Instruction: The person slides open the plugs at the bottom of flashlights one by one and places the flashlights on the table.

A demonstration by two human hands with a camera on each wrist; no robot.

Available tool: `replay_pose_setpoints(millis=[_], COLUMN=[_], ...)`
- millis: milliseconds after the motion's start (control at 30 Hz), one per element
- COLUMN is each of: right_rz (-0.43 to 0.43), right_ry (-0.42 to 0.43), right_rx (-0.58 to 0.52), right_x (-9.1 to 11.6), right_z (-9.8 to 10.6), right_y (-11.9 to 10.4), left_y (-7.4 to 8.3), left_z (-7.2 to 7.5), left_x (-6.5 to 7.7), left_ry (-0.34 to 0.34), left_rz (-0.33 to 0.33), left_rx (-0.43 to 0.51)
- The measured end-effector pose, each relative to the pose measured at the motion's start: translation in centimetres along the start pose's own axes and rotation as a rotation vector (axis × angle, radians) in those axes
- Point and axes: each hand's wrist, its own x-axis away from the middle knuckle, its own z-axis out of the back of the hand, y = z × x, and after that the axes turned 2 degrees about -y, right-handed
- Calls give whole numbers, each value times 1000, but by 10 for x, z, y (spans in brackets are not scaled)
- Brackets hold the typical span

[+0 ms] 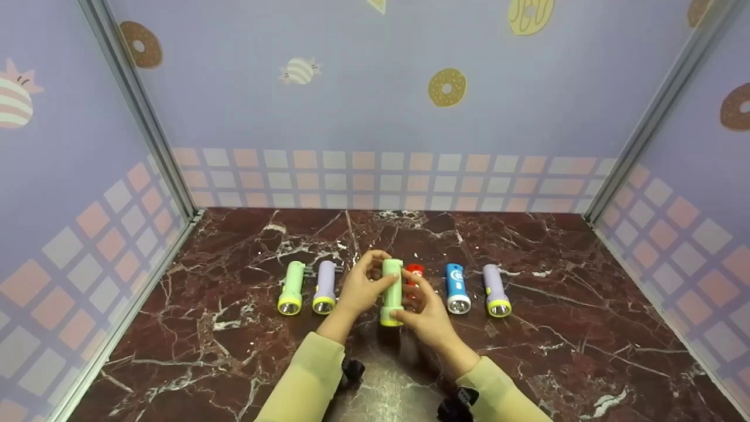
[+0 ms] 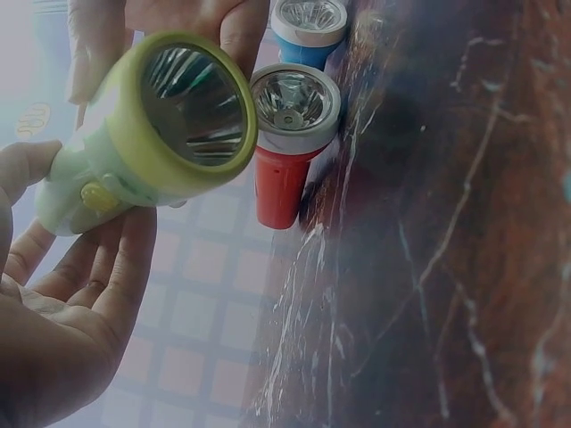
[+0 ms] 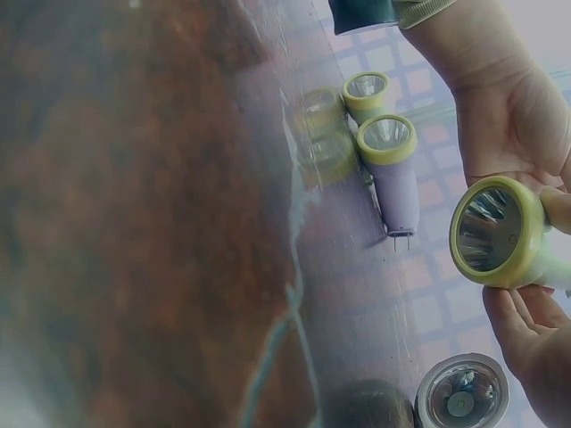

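Note:
A light green flashlight (image 1: 392, 287) with a yellow rim is held between both hands, its lens end towards the person. My left hand (image 1: 364, 286) grips the body from the left, thumb on one side and fingers on the other. From the right, my right hand (image 1: 430, 316) pinches it, the thumb close to the head. In the left wrist view the yellow switch of the flashlight (image 2: 98, 196) shows. Partly hidden behind the right hand lies a red flashlight (image 1: 415, 271); its white rim shows in the left wrist view.
Left of the hands lie a green flashlight (image 1: 291, 287) and a purple flashlight (image 1: 325, 287). To the right are a blue flashlight (image 1: 456, 287) and another purple flashlight (image 1: 496, 290). They rest on a dark red marbled table (image 1: 234, 363), with patterned panels (image 1: 375, 105) around it.

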Motion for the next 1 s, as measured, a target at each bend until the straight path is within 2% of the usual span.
replay_pose_setpoints(millis=[467, 567, 767, 1000], right_rz=[-2, -2, -4, 7], right_ry=[2, 2, 2, 0], right_rx=[10, 21, 22, 10], right_x=[0, 0, 0, 0], right_z=[0, 0, 0, -1], right_y=[0, -1, -1, -1], left_y=[3, 10, 33, 37], left_z=[-3, -4, -2, -1], left_x=[1, 2, 11, 13], left_ry=[11, 8, 3, 7], left_rz=[7, 9, 6, -9], left_rx=[0, 4, 16, 19])
